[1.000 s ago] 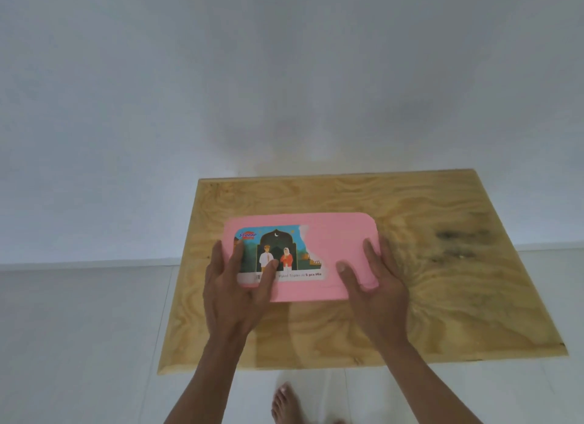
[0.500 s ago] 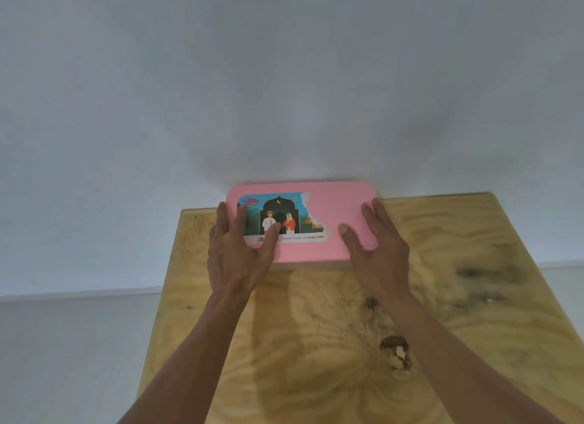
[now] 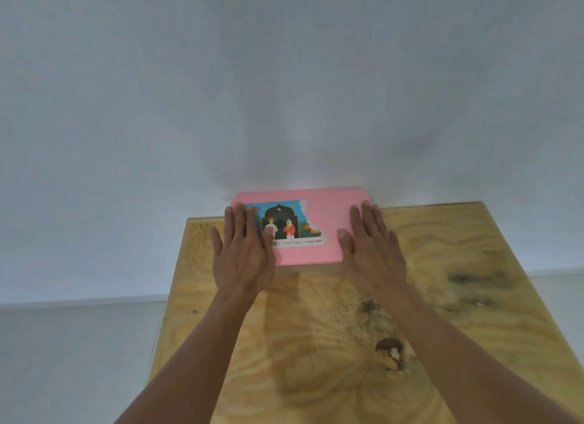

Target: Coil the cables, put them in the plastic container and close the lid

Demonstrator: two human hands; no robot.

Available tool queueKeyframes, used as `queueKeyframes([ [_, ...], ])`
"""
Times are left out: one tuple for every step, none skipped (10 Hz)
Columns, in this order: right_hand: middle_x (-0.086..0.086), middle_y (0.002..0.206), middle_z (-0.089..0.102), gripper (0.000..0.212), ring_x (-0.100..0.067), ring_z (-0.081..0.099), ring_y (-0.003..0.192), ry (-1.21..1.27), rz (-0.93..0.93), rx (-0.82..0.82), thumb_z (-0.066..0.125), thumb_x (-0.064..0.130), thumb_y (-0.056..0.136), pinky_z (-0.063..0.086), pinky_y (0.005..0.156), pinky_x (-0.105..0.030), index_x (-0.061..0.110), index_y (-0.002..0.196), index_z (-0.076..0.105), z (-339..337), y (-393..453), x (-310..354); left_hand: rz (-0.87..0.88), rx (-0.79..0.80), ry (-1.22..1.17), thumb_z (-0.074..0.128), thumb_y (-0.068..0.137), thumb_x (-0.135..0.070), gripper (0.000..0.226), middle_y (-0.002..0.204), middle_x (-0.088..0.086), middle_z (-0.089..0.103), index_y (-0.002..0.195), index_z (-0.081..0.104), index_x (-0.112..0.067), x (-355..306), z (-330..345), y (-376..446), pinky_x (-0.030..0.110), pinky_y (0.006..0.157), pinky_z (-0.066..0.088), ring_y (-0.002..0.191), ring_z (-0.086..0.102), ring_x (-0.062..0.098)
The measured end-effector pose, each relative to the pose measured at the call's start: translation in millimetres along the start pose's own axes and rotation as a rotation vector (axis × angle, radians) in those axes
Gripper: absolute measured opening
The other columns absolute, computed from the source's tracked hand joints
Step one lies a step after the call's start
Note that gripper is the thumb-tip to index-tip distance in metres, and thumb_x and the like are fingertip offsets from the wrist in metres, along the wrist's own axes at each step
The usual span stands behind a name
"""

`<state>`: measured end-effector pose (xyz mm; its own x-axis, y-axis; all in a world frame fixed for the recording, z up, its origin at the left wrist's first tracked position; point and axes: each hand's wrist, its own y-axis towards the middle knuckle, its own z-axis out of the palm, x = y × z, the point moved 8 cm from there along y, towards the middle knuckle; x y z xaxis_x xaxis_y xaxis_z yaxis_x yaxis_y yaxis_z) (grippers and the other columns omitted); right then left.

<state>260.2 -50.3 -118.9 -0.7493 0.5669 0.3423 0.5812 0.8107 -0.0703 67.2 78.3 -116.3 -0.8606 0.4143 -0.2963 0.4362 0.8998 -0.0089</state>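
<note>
Pink lid (image 3: 328,221) sits on the container at the desk (image 3: 442,297) far edge, vs the wall. Left hand (image 3: 241,253) & right hand (image 3: 371,253) lie flat, fingers spread, gripping nothing. Risk: uneven pressing leaves a corner unlatched. Contents hidden, so cables can't be confirmed.

The sticker (image 3: 292,226) on the pink lid (image 3: 328,221) reads "Paket Toples isi 5 pcs Mie".
</note>
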Motion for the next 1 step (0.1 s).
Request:
queueKeyframes([
  [0.003,0.167,-0.006,0.063,-0.015,-0.005,0.153,0.086,0.027,0.032,0.022,0.046,0.104,0.013,0.123,-0.048,0.020,0.158,0.002,-16.6,-15.7,4.8,0.016,0.001,-0.049,0.016,0.106,-0.047,0.063,0.169,0.003,0.004,0.160,0.009,-0.015,-10.2,-17.6,-19.1,0.048,0.125,0.001,0.156,-0.004,0.021],
])
